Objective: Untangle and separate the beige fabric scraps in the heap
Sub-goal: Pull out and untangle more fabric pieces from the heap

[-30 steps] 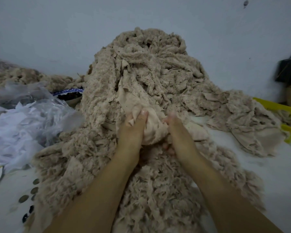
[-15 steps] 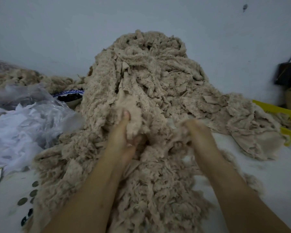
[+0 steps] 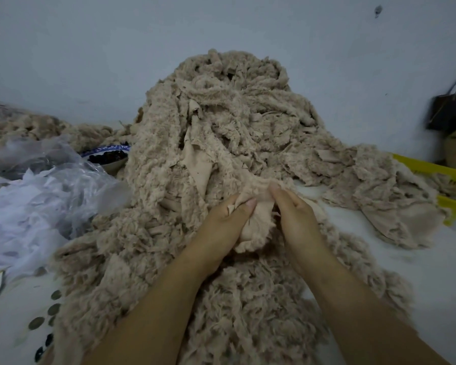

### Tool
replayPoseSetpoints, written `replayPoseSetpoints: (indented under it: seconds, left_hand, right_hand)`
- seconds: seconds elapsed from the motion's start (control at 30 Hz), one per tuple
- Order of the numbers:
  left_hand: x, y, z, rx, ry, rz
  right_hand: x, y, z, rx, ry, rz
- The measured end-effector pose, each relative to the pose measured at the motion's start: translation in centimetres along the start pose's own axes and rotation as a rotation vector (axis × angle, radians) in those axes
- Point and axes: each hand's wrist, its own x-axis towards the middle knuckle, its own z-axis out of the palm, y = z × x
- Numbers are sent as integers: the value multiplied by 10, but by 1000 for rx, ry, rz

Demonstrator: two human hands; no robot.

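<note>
A tall heap of beige fuzzy fabric scraps [image 3: 229,122] rises against the wall and spreads toward me over the white surface. At its lower middle, both hands hold one beige scrap [image 3: 258,222] between them. My left hand [image 3: 227,219] pinches its left edge with thumb and fingers. My right hand [image 3: 295,212] pinches the top right edge, fingertips close to the left thumb. The scrap's lower end hangs down between my wrists, and its far edge runs into the heap.
Crumpled clear plastic and white material [image 3: 37,196] lie at the left, with a blue-rimmed bowl of dark pieces [image 3: 108,156] behind. A yellow basket [image 3: 440,175] sits at the right under scraps, a dark bag [image 3: 450,111] against the wall. Bare white surface [image 3: 419,270] lies to the right.
The hands, spread apart and digging in the heap half a second ago, have come together and now pinch one scrap between them, drawn slightly toward me.
</note>
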Motion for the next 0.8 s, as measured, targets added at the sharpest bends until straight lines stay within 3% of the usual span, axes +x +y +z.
replayPoseSetpoints:
  seconds: [0.1, 0.2, 0.4, 0.47, 0.5, 0.57, 0.63, 0.67, 0.7, 0.73, 0.8]
  left_hand:
    - [4, 1, -3, -136, 130, -14]
    - [7, 4, -11, -268, 220, -33]
    - [4, 2, -1, 43, 193, 116]
    - [7, 4, -8, 18, 356, 151]
    - [8, 4, -14, -20, 450, 142]
    - [11, 0, -21, 8, 569, 98]
    - [13, -11, -22, 122, 583, 61]
    - [14, -15, -21, 186, 559, 38]
    - [15, -18, -20, 251, 512, 18]
    - [16, -19, -19, 319, 450, 8]
    - [17, -21, -19, 430, 318, 21]
  right_hand:
    - [0, -4, -2, 61, -8, 89]
    - [-5, -1, -2, -112, -203, 71]
    - [-21, -9, 3, -236, -422, 165]
    - [-22, -13, -3, -206, -467, 229]
    - [-17, -17, -8, -98, -447, 230]
    - [-2, -28, -26, 411, -258, 157]
    - [13, -36, -52, 1011, -21, 55]
    - [17, -32, -60, 1109, 62, 48]
    - [18, -26, -63, 1030, 124, 86]
    - [19, -17, -60, 796, 164, 150]
    - [18, 0, -45, 119, 213, 173]
